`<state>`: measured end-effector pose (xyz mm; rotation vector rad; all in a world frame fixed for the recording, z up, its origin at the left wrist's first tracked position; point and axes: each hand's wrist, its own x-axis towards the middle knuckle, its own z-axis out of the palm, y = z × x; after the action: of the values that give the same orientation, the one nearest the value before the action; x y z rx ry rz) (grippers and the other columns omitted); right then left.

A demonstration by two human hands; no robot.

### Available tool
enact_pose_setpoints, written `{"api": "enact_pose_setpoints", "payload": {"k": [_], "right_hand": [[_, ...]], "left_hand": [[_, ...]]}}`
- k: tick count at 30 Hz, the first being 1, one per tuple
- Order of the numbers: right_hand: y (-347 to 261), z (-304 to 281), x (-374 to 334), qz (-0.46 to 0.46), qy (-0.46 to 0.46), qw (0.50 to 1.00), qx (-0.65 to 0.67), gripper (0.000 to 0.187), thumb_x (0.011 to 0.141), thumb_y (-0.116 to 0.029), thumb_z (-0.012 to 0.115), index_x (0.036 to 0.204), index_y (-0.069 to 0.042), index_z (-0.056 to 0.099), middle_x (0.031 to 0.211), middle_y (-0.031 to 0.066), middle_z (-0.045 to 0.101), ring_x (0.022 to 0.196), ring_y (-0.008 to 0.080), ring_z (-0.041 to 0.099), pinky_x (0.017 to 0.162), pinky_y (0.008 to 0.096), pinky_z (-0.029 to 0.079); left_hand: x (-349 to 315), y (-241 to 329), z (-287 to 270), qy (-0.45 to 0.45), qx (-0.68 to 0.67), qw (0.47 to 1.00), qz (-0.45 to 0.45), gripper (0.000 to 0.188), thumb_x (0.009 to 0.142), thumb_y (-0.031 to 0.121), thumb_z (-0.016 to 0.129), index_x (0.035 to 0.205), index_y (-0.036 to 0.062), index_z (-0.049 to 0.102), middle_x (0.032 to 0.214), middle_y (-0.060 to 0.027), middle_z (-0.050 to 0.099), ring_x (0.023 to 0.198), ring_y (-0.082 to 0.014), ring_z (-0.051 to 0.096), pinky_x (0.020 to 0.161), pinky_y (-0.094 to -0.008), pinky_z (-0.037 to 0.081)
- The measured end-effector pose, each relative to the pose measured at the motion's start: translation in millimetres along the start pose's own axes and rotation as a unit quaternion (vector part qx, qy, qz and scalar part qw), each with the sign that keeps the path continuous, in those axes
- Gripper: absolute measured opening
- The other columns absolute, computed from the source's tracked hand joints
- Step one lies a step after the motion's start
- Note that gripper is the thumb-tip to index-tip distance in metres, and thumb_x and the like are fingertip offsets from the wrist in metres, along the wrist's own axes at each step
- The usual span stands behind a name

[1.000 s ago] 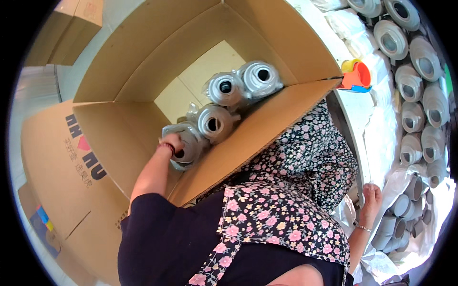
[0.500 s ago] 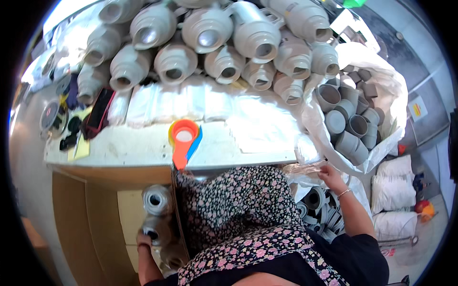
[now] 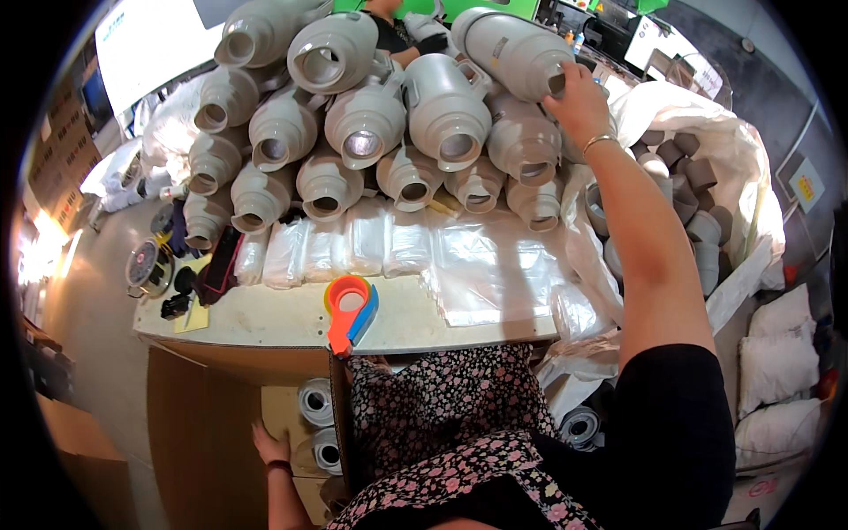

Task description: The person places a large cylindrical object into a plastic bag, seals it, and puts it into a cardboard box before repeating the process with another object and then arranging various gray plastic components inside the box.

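Observation:
Pale grey thermos jugs lie stacked on the bench, mouths facing me. At the stack's upper right, my right hand [image 3: 579, 104] closes its fingers on the mouth of a large thermos jug [image 3: 508, 55]. Low on the left, my left hand [image 3: 272, 444] is inside a cardboard box [image 3: 201, 433], fingers apart and holding nothing. Beside it stand wrapped thermos jugs [image 3: 315, 402] in a row along the box's right wall; the nearest is partly hidden.
An orange and blue tape dispenser [image 3: 351, 309] lies on the white bench [image 3: 256, 311] near clear plastic bags [image 3: 481, 274]. At right, a white sack [image 3: 746, 146] holds grey cups [image 3: 698, 177]. Grey ring-shaped parts [image 3: 580, 426] sit below it. Another person [image 3: 389, 22] is behind the stack.
My right hand has gone from the plastic beside my lap up to the top jug. My left hand has let go of a jug in the box. The view has tilted upward.

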<state>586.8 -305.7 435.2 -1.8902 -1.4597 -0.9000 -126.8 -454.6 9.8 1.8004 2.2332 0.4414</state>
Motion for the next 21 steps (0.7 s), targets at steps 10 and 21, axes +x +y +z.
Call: {"api": "enact_pose_setpoints", "payload": {"k": [10, 21], "right_hand": [[-6.1, -164.5, -298.6, 0.232, 0.176, 0.801, 0.523, 0.065, 0.067, -0.008, 0.077, 0.122, -0.009, 0.044, 0.106, 0.0043, 0.050, 0.090, 0.0157, 0.053, 0.078, 0.0301, 0.049], [104.3, -308.1, -711.2, 0.547, -0.092, 0.824, -0.113, 0.042, 0.066, -0.020, 0.072, 0.103, -0.002, 0.061, 0.102, 0.0142, 0.061, 0.095, 0.0336, 0.056, 0.084, 0.0422, 0.045]], "left_hand": [[-48.8, 406.1, -109.5, -0.346, -0.712, 0.576, 0.204, 0.048, 0.096, 0.030, 0.049, 0.136, 0.0044, 0.041, 0.136, -0.0145, 0.046, 0.124, -0.0257, 0.045, 0.104, -0.0391, 0.038], [-107.7, 422.6, -116.3, -0.320, -0.205, 0.785, 0.489, 0.044, 0.091, 0.028, 0.059, 0.125, 0.0011, 0.051, 0.104, -0.0109, 0.061, 0.092, -0.0215, 0.057, 0.083, -0.0328, 0.047]]}}
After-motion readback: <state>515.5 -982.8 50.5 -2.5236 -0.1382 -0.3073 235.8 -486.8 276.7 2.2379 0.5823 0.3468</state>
